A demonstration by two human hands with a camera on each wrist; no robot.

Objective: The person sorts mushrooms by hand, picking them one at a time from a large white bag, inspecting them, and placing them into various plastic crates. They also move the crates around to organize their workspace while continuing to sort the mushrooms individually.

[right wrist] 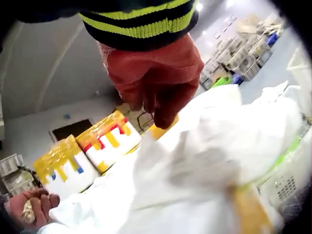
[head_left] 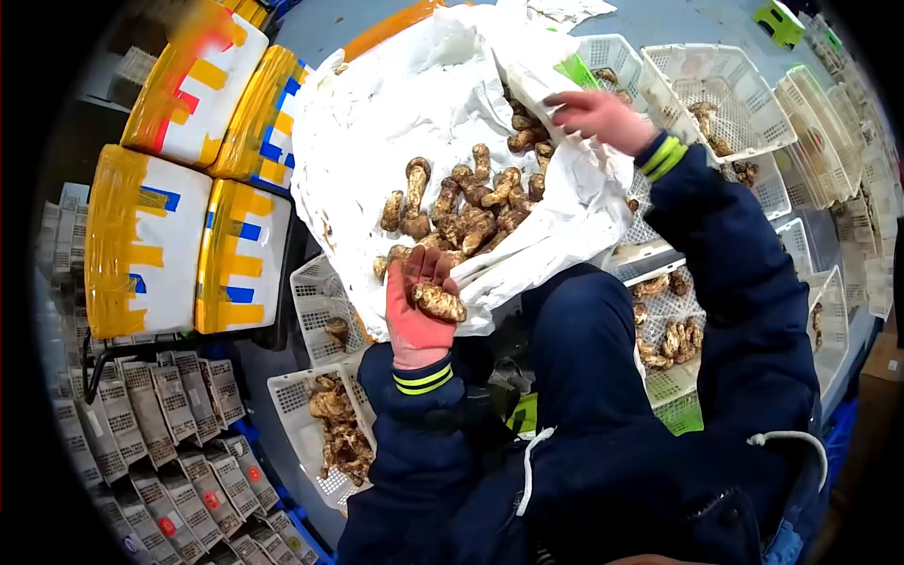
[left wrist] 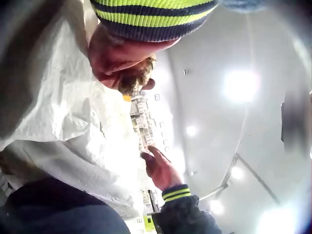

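A brown and cream mushroom (head_left: 439, 302) lies across the palm of my left hand (head_left: 416, 328), which wears a pinkish-red glove and holds it at the near edge of a white plastic sheet (head_left: 377, 122). The left wrist view shows that glove curled about the mushroom (left wrist: 141, 78). On the sheet is a heap of thick-stemmed mushrooms (head_left: 471, 221) with dirt on them. My right hand (head_left: 605, 121), also gloved, hovers over the sheet's right side with loosely bent fingers and nothing in them. In the right wrist view its fingertips (right wrist: 165, 119) point down.
White plastic baskets stand at right, one (head_left: 720, 94) with a few mushrooms; another basket (head_left: 325, 438) with mushrooms is at lower left. Taped foam boxes (head_left: 169, 245) are stacked on the left. Rows of printed crates (head_left: 169, 405) fill the lower left.
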